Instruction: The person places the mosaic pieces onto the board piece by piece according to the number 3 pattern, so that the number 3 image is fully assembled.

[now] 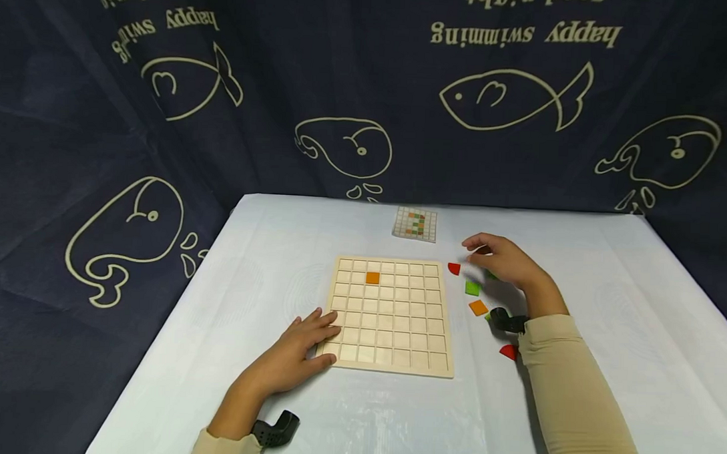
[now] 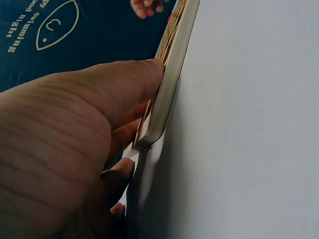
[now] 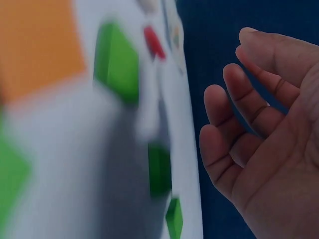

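A pale wooden grid board [image 1: 420, 322] lies on the table with one orange square [image 1: 372, 278] in its upper left area. My left hand [image 1: 299, 352] rests on the board's lower left side with fingers spread; in the left wrist view its thumb [image 2: 134, 82] touches the board's edge. Above the loose pieces right of the board hovers my right hand [image 1: 509, 262], fingers loosely bent and holding nothing. Near it lie a red quarter-circle piece [image 1: 454, 268], a green square [image 1: 472, 288] and an orange square [image 3: 40, 45]. Part of the green pieces is hidden under the right hand and wrist.
A small pattern card [image 1: 414, 224] with a coloured grid picture lies behind the board. Another red quarter-circle piece [image 1: 509, 352] sits beside the right forearm. A dark printed curtain [image 1: 345, 66] hangs behind the white table [image 1: 393, 422].
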The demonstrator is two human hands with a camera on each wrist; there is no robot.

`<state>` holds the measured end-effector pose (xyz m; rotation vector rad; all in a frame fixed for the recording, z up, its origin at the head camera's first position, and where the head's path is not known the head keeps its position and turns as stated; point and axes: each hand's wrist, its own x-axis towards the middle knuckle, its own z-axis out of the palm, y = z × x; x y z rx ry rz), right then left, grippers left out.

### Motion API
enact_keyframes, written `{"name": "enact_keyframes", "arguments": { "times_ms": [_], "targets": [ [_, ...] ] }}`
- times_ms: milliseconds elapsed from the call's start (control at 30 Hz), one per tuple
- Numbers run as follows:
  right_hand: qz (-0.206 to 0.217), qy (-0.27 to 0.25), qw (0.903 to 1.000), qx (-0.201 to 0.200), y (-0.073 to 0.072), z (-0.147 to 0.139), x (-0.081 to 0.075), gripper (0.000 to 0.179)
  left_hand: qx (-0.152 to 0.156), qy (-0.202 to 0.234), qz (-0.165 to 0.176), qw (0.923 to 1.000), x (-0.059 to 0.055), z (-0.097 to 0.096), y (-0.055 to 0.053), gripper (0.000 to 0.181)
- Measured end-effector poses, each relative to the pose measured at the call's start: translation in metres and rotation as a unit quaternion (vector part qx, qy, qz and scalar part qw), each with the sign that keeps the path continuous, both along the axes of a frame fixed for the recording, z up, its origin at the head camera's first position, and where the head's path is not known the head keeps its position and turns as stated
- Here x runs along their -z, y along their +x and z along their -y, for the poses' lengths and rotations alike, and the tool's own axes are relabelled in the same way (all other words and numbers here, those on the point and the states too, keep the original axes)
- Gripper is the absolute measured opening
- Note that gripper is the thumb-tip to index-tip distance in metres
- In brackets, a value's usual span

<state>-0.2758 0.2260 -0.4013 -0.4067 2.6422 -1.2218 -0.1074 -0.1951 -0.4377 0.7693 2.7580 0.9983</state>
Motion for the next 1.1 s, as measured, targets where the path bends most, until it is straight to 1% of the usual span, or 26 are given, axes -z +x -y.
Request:
{"name": "enact_keyframes", "arguments": {
  "times_ms": [100, 233, 400, 600, 867, 1000, 1100],
  "targets": [
    [0.000, 0.020, 0.9997, 0.012, 0.000, -0.013, 0.001, 0.032, -0.002, -0.002, 0.001, 1.0000, 0.001, 0.001, 0.000, 0.051],
    [0.003, 0.033, 0.9992, 0.022, 0.001, -0.029, 0.001, 0.032, -0.004, -0.005, 0.001, 1.0000, 0.003, 0.002, 0.000, 0.051],
    [0.006, 0.030, 0.9991, 0.029, 0.002, -0.047, 0.003, 0.033, -0.004, -0.005, -0.001, 1.0000, 0.004, 0.002, -0.001, 0.051],
    [0.028, 0.022, 0.9986, 0.040, 0.001, -0.066, 0.007, 0.037, -0.004, -0.004, -0.002, 1.0000, 0.003, 0.000, -0.001, 0.051],
    [0.069, 0.002, 0.9969, 0.038, 0.003, -0.077, 0.012, 0.044, -0.003, 0.001, -0.002, 1.0000, 0.003, 0.000, 0.000, 0.051],
    [0.073, -0.004, 0.9967, 0.035, 0.003, -0.078, 0.015, 0.043, -0.004, 0.002, 0.001, 1.0000, 0.003, 0.000, 0.000, 0.051],
    [0.071, 0.001, 0.9969, 0.033, 0.002, -0.079, 0.018, 0.043, -0.005, 0.002, 0.002, 1.0000, 0.002, 0.000, 0.000, 0.050]
  ]
}}
